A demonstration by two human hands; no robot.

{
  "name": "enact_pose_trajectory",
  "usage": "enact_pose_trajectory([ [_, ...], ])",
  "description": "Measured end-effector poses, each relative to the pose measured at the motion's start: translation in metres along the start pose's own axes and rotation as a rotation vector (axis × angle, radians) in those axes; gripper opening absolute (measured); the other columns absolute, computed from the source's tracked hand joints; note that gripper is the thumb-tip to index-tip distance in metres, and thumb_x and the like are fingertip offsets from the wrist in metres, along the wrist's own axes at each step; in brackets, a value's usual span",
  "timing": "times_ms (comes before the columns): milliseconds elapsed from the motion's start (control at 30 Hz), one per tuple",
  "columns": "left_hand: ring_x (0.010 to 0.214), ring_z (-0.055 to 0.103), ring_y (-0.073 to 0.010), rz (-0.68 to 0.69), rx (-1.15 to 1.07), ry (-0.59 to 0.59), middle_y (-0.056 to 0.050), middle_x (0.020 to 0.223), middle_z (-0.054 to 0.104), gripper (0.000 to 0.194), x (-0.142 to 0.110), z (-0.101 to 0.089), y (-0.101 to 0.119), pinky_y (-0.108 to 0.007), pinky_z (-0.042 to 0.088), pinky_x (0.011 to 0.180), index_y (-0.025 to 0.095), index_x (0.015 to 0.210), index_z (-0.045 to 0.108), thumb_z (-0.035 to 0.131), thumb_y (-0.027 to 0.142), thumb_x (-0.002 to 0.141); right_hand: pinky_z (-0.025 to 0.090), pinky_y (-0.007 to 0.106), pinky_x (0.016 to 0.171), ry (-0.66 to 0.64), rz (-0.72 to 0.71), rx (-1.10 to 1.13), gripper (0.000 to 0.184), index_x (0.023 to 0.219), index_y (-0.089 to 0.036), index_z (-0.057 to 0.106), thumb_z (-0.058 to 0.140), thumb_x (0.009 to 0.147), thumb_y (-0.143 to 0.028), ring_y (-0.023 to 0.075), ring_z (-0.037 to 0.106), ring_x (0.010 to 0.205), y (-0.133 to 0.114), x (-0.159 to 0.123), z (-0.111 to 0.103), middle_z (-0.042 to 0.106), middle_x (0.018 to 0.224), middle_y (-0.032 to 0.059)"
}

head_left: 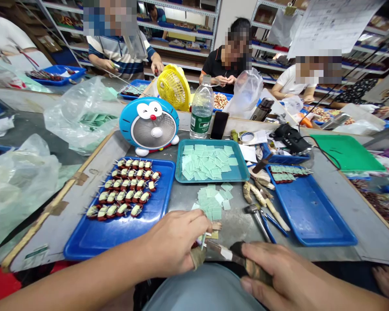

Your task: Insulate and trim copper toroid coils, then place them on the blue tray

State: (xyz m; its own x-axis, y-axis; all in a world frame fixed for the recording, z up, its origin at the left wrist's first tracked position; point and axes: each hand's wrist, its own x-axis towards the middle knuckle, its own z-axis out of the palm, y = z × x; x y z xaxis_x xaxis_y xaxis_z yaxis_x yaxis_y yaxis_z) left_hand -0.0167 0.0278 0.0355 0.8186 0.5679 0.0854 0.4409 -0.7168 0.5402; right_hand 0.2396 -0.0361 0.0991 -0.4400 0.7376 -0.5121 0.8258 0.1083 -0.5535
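My left hand point(178, 242) is closed in a pinch at the table's front edge. The edge of a thin pale green piece point(203, 240) shows at its fingertips; whatever else it grips is hidden. A tan wrap point(198, 256) covers one of its fingers. My right hand point(272, 270) is wrapped round the taped handle of a knife-like tool point(225, 252), whose flat blade points left and reaches close to the left fingertips. Just beyond lie loose pale green squares point(212, 203). Left of them, a blue tray point(119, 235) holds rows of small brown-and-cream wound parts point(125, 185).
A teal tray point(180, 172) of green squares stands ahead. Pliers point(272, 226), a hammer point(257, 220) and a wrapped tool point(275, 211) lie before the right blue tray point(314, 216). Behind are a blue fan point(149, 125), water bottle point(201, 108) and phone point(219, 125). Several people work opposite.
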Motion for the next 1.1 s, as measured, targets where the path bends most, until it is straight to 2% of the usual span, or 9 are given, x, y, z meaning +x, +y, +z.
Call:
enact_pose_trajectory([
  [200, 0.084, 0.064, -0.0235, -0.062, 0.098, -0.046, 0.000, 0.100, 0.062, 0.039, -0.003, 0.005, -0.004, -0.033, 0.046, 0.070, 0.028, 0.111, 0.051, 0.062, 0.014, 0.077, 0.053, 0.030, 0.089, -0.091, 0.091, -0.100, 0.015, 0.107, -0.025, 0.068, 0.059, 0.094, -0.026, 0.0235, 0.070, 0.102, -0.015, 0.007, -0.011, 0.074, 0.110, 0.0056],
  [333, 0.083, 0.063, -0.0272, -0.110, 0.195, -0.051, -0.004, 0.102, 0.063, 0.039, 0.000, 0.004, -0.006, -0.037, 0.046, 0.069, 0.023, 0.109, 0.054, 0.057, 0.009, 0.073, 0.053, 0.036, 0.092, -0.083, 0.124, -0.126, 0.017, 0.110, -0.027, 0.066, 0.059, 0.095, -0.027, 0.0257, 0.070, 0.104, -0.018, 0.011, -0.017, 0.073, 0.111, 0.0045],
  [600, 0.087, 0.061, -0.0217, -0.196, -0.132, 0.106, -0.003, 0.099, 0.060, 0.027, 0.004, 0.000, -0.012, -0.032, 0.048, 0.074, 0.023, 0.100, 0.053, 0.060, 0.011, 0.077, 0.047, 0.037, 0.107, -0.014, 0.107, -0.060, 0.034, 0.130, -0.028, 0.063, 0.059, 0.096, -0.032, 0.0252, 0.060, 0.122, -0.001, 0.013, -0.009, 0.065, 0.130, 0.0067],
  [800, 0.088, 0.059, -0.0225, -0.191, -0.153, 0.115, -0.005, 0.099, 0.059, 0.026, 0.006, -0.002, -0.011, -0.033, 0.047, 0.076, 0.022, 0.100, 0.053, 0.059, 0.011, 0.077, 0.050, 0.034, 0.100, 0.074, 0.039, -0.045, 0.027, 0.120, -0.024, 0.068, 0.058, 0.096, -0.034, 0.0236, 0.064, 0.110, -0.002, 0.016, -0.008, 0.070, 0.116, 0.0080],
  [1000, 0.091, 0.057, -0.0224, -0.199, -0.186, 0.148, -0.005, 0.100, 0.058, 0.025, 0.007, -0.002, -0.013, -0.034, 0.046, 0.077, 0.022, 0.100, 0.052, 0.058, 0.009, 0.079, 0.050, 0.039, 0.098, 0.045, 0.073, -0.094, 0.025, 0.119, -0.027, 0.066, 0.057, 0.097, -0.036, 0.0267, 0.064, 0.113, -0.003, 0.016, -0.009, 0.069, 0.118, 0.0066],
  [1100, 0.089, 0.057, -0.0217, -0.252, -0.286, 0.212, -0.004, 0.101, 0.058, 0.020, 0.006, -0.001, -0.014, -0.035, 0.046, 0.079, 0.022, 0.104, 0.052, 0.060, 0.017, 0.087, 0.050, 0.040, 0.100, 0.089, 0.072, -0.097, 0.032, 0.126, -0.027, 0.065, 0.057, 0.097, -0.038, 0.0269, 0.064, 0.114, 0.000, 0.016, -0.009, 0.069, 0.122, 0.0075],
])
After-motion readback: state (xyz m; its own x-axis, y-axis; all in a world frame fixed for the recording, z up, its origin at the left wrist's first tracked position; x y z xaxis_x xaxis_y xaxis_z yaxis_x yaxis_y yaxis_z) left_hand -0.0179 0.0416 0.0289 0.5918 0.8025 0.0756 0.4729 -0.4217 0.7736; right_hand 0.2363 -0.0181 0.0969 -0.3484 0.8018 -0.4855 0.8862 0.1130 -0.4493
